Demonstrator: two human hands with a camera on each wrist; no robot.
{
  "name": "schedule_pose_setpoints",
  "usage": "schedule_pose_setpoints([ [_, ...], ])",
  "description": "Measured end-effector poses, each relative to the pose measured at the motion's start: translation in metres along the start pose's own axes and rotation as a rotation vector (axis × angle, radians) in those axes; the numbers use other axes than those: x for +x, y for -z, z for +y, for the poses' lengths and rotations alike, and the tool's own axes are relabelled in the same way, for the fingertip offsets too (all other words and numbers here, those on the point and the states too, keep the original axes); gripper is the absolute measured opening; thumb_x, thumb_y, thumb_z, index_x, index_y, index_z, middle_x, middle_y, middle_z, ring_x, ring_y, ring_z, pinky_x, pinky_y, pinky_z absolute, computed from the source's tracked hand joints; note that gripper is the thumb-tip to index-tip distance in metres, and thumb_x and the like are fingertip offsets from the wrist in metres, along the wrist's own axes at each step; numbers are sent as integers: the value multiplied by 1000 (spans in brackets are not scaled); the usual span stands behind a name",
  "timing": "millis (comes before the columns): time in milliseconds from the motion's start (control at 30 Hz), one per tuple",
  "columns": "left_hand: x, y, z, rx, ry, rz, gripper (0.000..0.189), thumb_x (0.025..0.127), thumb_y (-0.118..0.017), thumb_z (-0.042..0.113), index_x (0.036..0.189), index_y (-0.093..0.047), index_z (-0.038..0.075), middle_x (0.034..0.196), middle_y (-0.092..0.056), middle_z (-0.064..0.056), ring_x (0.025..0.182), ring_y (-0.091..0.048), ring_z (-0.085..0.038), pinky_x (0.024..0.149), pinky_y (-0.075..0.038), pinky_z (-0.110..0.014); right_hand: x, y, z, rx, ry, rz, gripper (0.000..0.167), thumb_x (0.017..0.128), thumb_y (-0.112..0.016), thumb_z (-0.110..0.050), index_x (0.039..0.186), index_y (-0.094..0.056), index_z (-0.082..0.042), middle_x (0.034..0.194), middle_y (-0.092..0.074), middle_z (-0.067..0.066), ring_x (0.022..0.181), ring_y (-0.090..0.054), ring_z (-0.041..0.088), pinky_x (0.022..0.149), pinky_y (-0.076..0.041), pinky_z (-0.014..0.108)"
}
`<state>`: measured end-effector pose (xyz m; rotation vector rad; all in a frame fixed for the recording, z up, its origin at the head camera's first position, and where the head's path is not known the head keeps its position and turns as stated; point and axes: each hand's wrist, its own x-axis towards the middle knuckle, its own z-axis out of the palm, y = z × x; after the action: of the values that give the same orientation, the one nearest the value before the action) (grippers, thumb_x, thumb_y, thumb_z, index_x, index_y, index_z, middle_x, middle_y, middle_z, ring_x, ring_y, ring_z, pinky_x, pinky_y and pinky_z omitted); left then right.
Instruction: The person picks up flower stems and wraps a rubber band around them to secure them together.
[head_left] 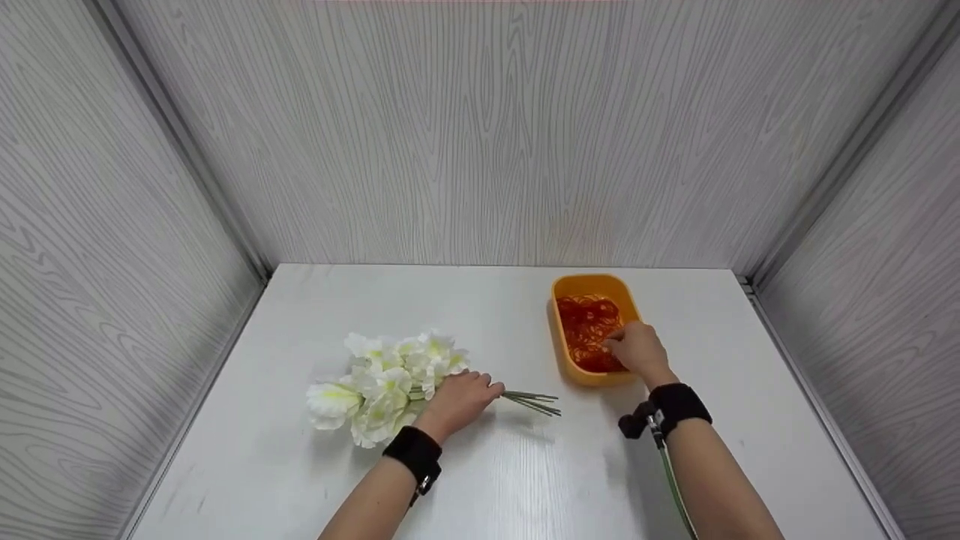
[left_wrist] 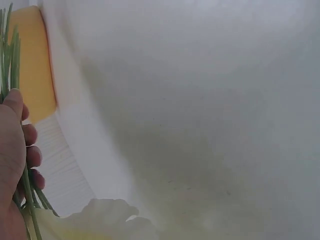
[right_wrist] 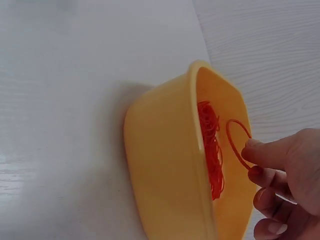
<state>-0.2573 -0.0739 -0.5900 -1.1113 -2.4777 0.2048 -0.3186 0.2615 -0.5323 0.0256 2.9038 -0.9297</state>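
White artificial flowers (head_left: 386, 390) with green stems (head_left: 532, 401) lie to the left in the head view. My left hand (head_left: 461, 397) grips the bundled stems just below the blossoms, the fingers curled round them in the left wrist view. Over the right side of a yellow-orange tub (head_left: 592, 379) is my right hand (head_left: 641, 351). Between thumb and forefinger it pinches a red rubber band (right_wrist: 231, 135), which shows as a loop in the right wrist view. Many more red rubber bands (head_left: 589, 330) lie heaped inside the tub.
The white table (head_left: 510, 487) carries the tub at its back right. Grey wood-grained panels (head_left: 480, 135) rise behind it and on both sides. A black strap (head_left: 679, 405) with a cable (head_left: 675, 487) sits on my right wrist.
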Motion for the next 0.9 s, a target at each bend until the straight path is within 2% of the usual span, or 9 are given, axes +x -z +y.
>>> schedule_pose_setpoints([
  [67,0,1,-2,-11,14,2,8,95,-59,11,99,-60,18,78,-61,0,67,-60,-17,61,-52,-30,-2,2,-5,59,33,13,21,93,-65,-11,106,-73,3,102,-70,17,86,-64,24,73,-53,37],
  [200,0,6,-6,-11,37,19,9,95,-59,9,99,-56,16,74,-57,-1,59,-57,-17,53,-48,-30,-8,1,-17,139,128,31,17,93,-65,-9,103,-73,3,96,-70,14,83,-64,25,74,-53,38],
  [333,5,14,-9,12,55,48,3,98,-54,13,97,-52,13,71,-53,-1,55,-53,-16,48,-44,-29,-17,-2,-32,160,206,32,13,94,-63,-10,98,-71,1,87,-67,9,78,-59,23,72,-51,37],
  [400,9,18,-9,17,61,64,9,101,-51,17,94,-50,11,69,-50,-1,53,-52,-15,46,-43,-28,-22,-4,-40,158,237,26,12,95,-62,-11,97,-69,0,84,-64,7,75,-56,22,70,-49,36],
  [600,19,26,-8,18,65,77,18,102,-46,18,87,-47,9,64,-44,-1,50,-46,-14,44,-39,-27,-32,-7,-56,203,285,-41,13,97,-62,-14,97,-67,-3,83,-63,8,73,-56,20,67,-49,33],
  [733,22,28,-7,95,66,70,14,99,-47,11,85,-47,10,63,-43,0,49,-44,-12,44,-38,-27,-35,-8,-64,240,296,-103,11,97,-62,-14,94,-67,-5,79,-63,9,68,-56,19,64,-50,33],
  [900,25,30,-5,143,111,72,12,97,-45,7,85,-47,10,63,-44,0,48,-44,-12,42,-38,-27,-38,-7,-70,238,306,-131,12,95,-63,-13,95,-68,-2,77,-62,4,67,-54,18,61,-47,31],
])
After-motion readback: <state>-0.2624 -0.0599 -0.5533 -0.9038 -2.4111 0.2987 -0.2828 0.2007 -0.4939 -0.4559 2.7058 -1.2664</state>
